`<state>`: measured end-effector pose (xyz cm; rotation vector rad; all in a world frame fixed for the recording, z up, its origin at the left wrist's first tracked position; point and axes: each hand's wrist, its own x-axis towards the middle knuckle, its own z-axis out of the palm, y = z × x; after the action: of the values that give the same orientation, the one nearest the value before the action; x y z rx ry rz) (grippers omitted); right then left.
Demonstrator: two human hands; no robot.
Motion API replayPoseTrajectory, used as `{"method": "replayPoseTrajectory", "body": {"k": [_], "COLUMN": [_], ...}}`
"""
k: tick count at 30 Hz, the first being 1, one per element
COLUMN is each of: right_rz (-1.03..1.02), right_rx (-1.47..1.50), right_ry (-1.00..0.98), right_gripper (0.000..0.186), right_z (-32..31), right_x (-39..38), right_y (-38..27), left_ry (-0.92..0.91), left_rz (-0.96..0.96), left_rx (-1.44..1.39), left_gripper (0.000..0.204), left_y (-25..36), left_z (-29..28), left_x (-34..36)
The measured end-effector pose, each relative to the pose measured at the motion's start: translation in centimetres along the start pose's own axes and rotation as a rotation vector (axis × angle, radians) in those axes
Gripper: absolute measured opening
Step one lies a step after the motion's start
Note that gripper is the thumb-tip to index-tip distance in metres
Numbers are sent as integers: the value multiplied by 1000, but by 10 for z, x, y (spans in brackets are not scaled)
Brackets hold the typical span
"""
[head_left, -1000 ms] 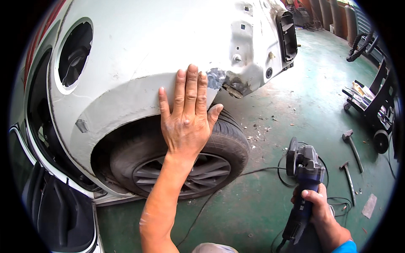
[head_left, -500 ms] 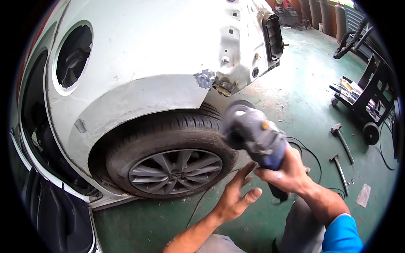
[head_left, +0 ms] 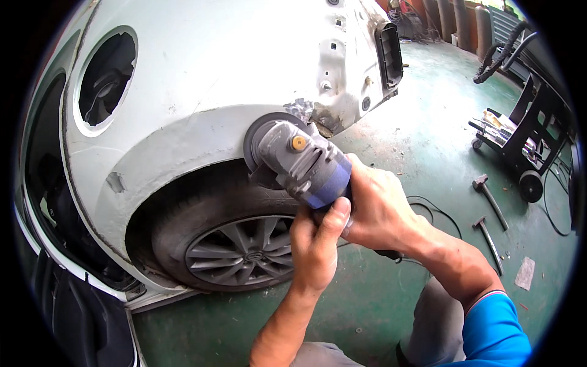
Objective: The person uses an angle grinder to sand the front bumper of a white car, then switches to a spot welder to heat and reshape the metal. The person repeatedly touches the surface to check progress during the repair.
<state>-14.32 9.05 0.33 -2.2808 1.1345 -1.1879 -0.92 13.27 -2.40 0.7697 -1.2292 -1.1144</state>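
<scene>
Angle grinder point(head_left: 301, 162) at right end of white wheel arch point(head_left: 183, 137), disc point(head_left: 252, 137) contact unclear | left hand point(head_left: 315, 251) and right hand point(head_left: 380, 208) both grasping its blue body point(head_left: 331, 185) | probably heavy, stiff, nose-heavy, may kick; hold body two-handed, clear of disc

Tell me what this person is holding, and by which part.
An angle grinder, held by its body behind the disc; the right hand and left hand both grip it there.
</scene>
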Motion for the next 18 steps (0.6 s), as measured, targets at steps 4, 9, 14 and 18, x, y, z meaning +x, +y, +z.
{"method": "replayPoseTrajectory", "body": {"k": [4,9,14,18], "right_rz": [12,4,22,87], "right_rx": [42,82,91,192], "right_ry": [-58,28,-67,-8], "right_gripper": [41,39,42,44], "right_z": [4,-4,-1,-9], "right_x": [-11,2,-11,-1], "right_y": [7,4,11,6], "left_ry": [55,14,80,36], "left_rz": [60,20,51,30], "left_rx": [67,91,91,93], "left_gripper": [43,42,42,40], "left_y": [-7,11,-1,7], "left_z": [7,8,17,18], "left_x": [-8,5,-9,4]}}
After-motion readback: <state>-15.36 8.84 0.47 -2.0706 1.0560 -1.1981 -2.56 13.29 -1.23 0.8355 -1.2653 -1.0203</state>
